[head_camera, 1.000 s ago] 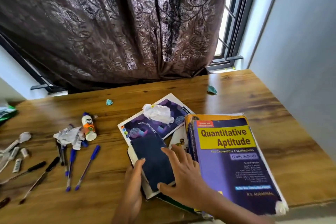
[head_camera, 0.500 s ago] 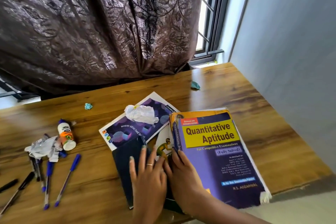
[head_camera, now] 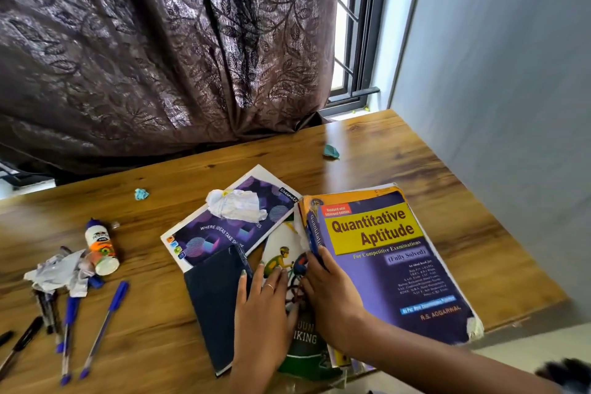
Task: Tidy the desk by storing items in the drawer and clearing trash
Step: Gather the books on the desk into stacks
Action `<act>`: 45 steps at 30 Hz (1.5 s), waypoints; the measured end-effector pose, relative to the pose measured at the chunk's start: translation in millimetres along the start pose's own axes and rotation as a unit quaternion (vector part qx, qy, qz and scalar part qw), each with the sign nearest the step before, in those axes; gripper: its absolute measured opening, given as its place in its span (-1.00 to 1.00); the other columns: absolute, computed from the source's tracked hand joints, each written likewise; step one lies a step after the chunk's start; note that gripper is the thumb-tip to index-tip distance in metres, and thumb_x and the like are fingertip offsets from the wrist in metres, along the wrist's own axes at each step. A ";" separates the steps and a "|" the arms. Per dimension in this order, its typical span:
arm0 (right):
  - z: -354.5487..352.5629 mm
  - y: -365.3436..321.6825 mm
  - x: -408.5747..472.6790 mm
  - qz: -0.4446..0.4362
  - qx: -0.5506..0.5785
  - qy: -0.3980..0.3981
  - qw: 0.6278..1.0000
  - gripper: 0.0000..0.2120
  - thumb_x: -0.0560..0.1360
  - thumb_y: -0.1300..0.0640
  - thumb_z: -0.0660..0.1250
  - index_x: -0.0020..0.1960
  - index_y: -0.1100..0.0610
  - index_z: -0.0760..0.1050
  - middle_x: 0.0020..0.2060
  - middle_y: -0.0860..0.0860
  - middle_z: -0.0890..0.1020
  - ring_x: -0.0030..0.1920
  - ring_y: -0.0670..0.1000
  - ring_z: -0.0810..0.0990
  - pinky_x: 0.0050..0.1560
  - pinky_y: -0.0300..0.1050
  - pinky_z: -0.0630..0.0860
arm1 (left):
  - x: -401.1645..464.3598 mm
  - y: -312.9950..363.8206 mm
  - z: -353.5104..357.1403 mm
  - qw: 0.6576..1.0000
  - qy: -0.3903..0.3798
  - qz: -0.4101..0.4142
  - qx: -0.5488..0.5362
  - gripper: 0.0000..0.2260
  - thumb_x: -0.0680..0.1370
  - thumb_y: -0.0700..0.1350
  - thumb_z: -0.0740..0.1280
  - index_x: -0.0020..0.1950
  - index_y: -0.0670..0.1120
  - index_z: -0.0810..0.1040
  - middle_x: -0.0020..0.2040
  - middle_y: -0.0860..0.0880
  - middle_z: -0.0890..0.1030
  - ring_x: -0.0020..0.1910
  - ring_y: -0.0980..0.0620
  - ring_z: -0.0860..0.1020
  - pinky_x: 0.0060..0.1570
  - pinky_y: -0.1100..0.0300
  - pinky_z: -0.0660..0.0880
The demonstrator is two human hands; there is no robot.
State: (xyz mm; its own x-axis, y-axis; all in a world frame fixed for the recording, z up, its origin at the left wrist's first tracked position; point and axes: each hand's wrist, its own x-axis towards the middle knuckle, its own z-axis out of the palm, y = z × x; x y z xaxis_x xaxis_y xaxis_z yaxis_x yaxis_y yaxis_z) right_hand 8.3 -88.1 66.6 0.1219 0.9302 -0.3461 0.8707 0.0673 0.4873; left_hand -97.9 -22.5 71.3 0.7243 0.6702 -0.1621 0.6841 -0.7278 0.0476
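A thick purple and yellow book titled Quantitative Aptitude (head_camera: 390,262) lies at the desk's near right, overhanging the front edge. My right hand (head_camera: 332,301) grips its spine side, thumb on the cover, fingers tucked under. My left hand (head_camera: 262,307) lies flat with straight fingers across a dark blue notebook (head_camera: 214,301) and a cycling-picture book (head_camera: 287,262) beneath. A purple-covered notebook (head_camera: 224,230) sits behind them with a crumpled white paper (head_camera: 236,205) on top.
Blue pens (head_camera: 105,326), black pens (head_camera: 22,342), a glue bottle (head_camera: 100,249) and crumpled wrappers (head_camera: 54,272) lie at the left of the wooden desk (head_camera: 479,233). Two teal paper scraps (head_camera: 141,193) (head_camera: 331,151) sit further back. A dark curtain and the wall border the desk.
My left hand slid right, from the dark notebook onto the cycling book. My right hand went from the dark notebook to the thick book's spine. The view shifted right and closer.
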 end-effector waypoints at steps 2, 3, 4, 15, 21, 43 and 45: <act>6.3 5.5 -2.5 0.003 -0.004 -0.002 1.000 -0.35 0.59 -0.10 0.03 0.52 0.18 -0.14 0.52 0.12 -0.05 0.50 0.21 -0.23 0.40 0.19 -0.36 | -1.0 0.6 0.7 1.000 -0.001 -0.007 0.001 -0.47 0.61 0.19 -0.02 0.54 0.07 0.02 0.55 0.12 0.08 0.54 0.03 -0.13 0.50 -0.04 -0.18; 8.6 8.6 -4.4 0.001 -0.007 -0.003 1.000 -0.35 0.59 -0.10 0.04 0.52 0.18 -0.14 0.52 0.13 -0.06 0.49 0.21 -0.24 0.39 0.20 -0.36 | -1.2 1.3 0.5 1.000 -0.003 -0.010 -0.003 -0.47 0.61 0.20 -0.02 0.54 0.07 0.02 0.55 0.12 0.08 0.54 0.03 -0.13 0.50 -0.04 -0.18; 10.9 12.1 -6.0 0.003 -0.012 -0.009 1.000 -0.35 0.59 -0.10 0.04 0.52 0.18 -0.14 0.52 0.13 -0.06 0.49 0.21 -0.24 0.38 0.21 -0.37 | -1.3 1.5 0.4 1.000 -0.007 -0.013 -0.010 -0.47 0.61 0.21 -0.01 0.54 0.07 0.02 0.55 0.12 0.07 0.54 0.04 -0.12 0.50 -0.04 -0.18; 36.3 80.2 -32.1 -0.009 0.336 0.129 0.933 -0.58 0.46 -0.07 0.24 0.27 0.04 0.43 0.33 0.04 0.42 0.45 0.06 0.20 0.45 0.07 -0.02 | 1.1 27.2 5.3 0.992 0.023 -0.018 -0.127 -0.53 0.56 0.23 0.04 0.47 0.17 0.22 0.52 0.13 0.18 0.52 0.05 0.09 0.46 -0.04 -0.17; 75.2 142.2 -56.1 0.354 0.459 0.151 0.801 -0.33 0.35 -0.30 0.18 0.34 0.05 0.36 0.31 0.10 0.40 0.31 0.17 0.34 0.27 0.09 0.28 | 15.1 61.7 10.5 0.943 0.011 0.041 -0.329 -0.53 0.56 0.14 0.17 0.46 0.13 0.22 0.44 0.16 0.28 0.40 0.14 0.23 0.38 0.17 0.27; 126.7 190.8 -74.9 0.258 0.822 -0.071 0.503 -0.34 0.12 -0.08 0.58 0.12 0.22 0.55 -0.07 0.16 0.69 -0.04 0.19 0.67 0.11 0.08 0.56 | 24.2 83.6 28.2 0.937 -0.025 0.039 -0.345 -0.55 0.63 0.00 0.06 0.52 0.05 0.10 0.52 0.16 0.09 0.48 0.13 0.00 0.47 0.18 0.08; 127.3 188.4 -75.0 0.245 0.827 -0.061 0.502 -0.28 0.08 -0.09 0.58 0.14 0.20 0.51 -0.06 0.15 0.69 -0.05 0.18 0.67 0.09 0.09 0.57 | 23.3 83.7 29.2 0.936 -0.019 0.041 -0.348 -0.56 0.64 -0.02 0.05 0.52 0.05 0.09 0.51 0.16 0.09 0.48 0.15 -0.01 0.45 0.23 0.06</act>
State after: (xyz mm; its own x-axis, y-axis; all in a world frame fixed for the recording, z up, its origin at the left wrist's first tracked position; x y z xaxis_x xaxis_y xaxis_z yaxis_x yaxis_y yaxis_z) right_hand 223.8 -191.1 82.2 0.4554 0.6528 -0.6054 -0.0860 -0.6446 -0.7597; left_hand -26.2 -72.1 42.7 0.7822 0.6012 -0.1634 0.5262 -0.4970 0.6900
